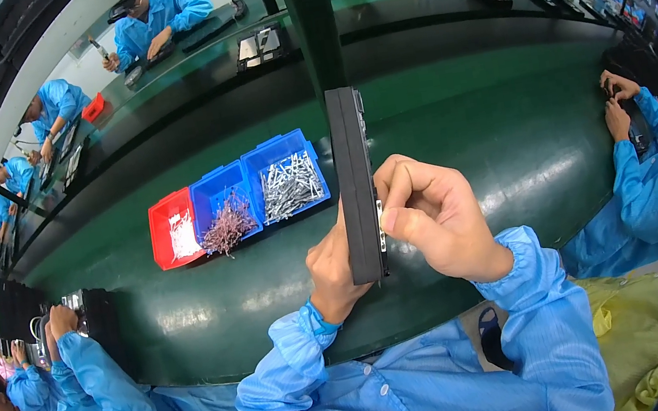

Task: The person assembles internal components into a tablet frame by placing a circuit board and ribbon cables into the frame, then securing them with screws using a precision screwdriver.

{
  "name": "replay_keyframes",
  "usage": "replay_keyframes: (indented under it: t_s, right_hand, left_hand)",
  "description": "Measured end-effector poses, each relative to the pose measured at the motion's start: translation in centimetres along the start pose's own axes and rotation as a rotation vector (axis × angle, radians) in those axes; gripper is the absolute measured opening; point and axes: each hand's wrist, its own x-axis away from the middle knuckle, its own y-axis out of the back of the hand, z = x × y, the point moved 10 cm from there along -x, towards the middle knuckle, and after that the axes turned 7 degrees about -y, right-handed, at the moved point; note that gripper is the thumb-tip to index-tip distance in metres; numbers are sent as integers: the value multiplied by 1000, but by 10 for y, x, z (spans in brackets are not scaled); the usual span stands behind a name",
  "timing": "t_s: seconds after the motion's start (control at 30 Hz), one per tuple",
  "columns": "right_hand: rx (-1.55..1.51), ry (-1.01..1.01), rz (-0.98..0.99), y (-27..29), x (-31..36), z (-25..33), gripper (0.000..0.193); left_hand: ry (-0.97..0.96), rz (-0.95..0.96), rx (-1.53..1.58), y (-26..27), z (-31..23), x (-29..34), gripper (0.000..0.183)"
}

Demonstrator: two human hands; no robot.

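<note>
A black flat-sided device casing [355, 189] stands edge-on in front of me, above the green bench. My left hand [331, 266] grips it from the left side, its fingers mostly hidden behind the casing. On the casing's right face shows a narrow pale strip [382, 228] with small dark marks. Against that face, my right hand [444, 221] is closed, thumb and index finger bent together at the strip; whatever they pinch is too small to make out.
Left of the casing, joined bins sit on the green bench [537, 115]: a red bin [169, 253] of white pieces, a blue bin [211, 185] of brownish pieces and a blue bin [278, 147] of silvery pieces. A dark green post [309, 30] rises beyond. Co-workers in blue sit on both sides.
</note>
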Motion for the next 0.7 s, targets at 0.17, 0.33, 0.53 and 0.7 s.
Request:
replay_keyframes:
  t_s: [0.17, 0.33, 0.53, 0.7]
  right_hand:
    - [4, -20, -8, -1, 0, 3, 8]
    - [-3, -25, -18, 1, 0, 2, 8]
    - [-30, -39, -19, 3, 0, -1, 6]
    - [-187, -188, -62, 9, -3, -19, 2]
  left_hand:
    - [-43, -5, -18, -1, -1, 3, 59]
    - [-26, 13, 2, -2, -1, 2, 59]
    - [-51, 3, -30, -3, -2, 4, 59]
    - [-35, -18, -44, -2, -4, -1, 61]
